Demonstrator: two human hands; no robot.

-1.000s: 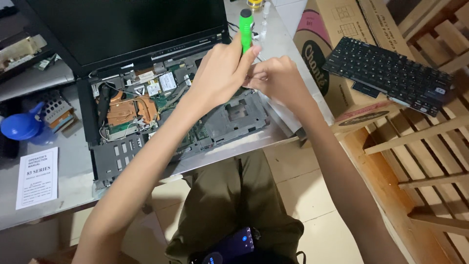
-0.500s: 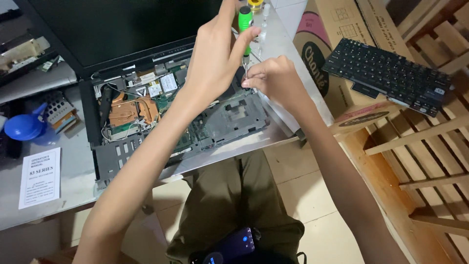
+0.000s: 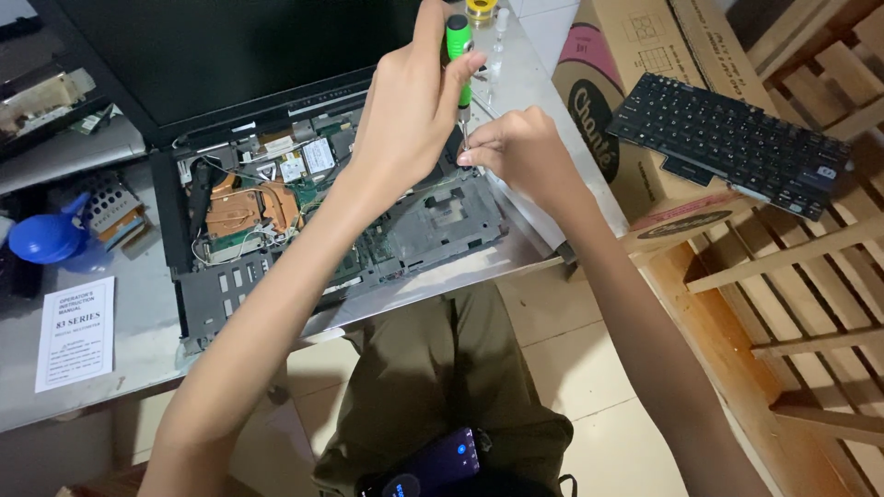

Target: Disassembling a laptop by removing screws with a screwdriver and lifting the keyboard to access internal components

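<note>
Head view looks down on a green-handled screwdriver (image 3: 459, 55), held upright above the right rear corner of an opened laptop (image 3: 350, 230). The left hand (image 3: 405, 120) is closed around the handle, thumb and fingers wrapped so the tool can be turned from the top, while the right hand (image 3: 520, 152) pinches together low on the thin shaft, steadying the tip where it meets the laptop's insides. The exact spot under the tip is hidden by the fingers, so whether it sits in a screw cannot be told.

With its keyboard out, the laptop lies flat on the desk (image 3: 138, 340), its dark screen (image 3: 230, 46) tilted back, leaving the copper cooling pipe (image 3: 244, 207) and the circuit board (image 3: 433, 221) bare to reach. That keyboard (image 3: 727, 143) rests well apart on a cardboard box (image 3: 626, 110) to the right, out of the way. A blue air blower (image 3: 46, 239) and a printed paper sheet (image 3: 75, 331) lie on the left of the desk. A phone (image 3: 442, 460) sits on the person's lap.
</note>
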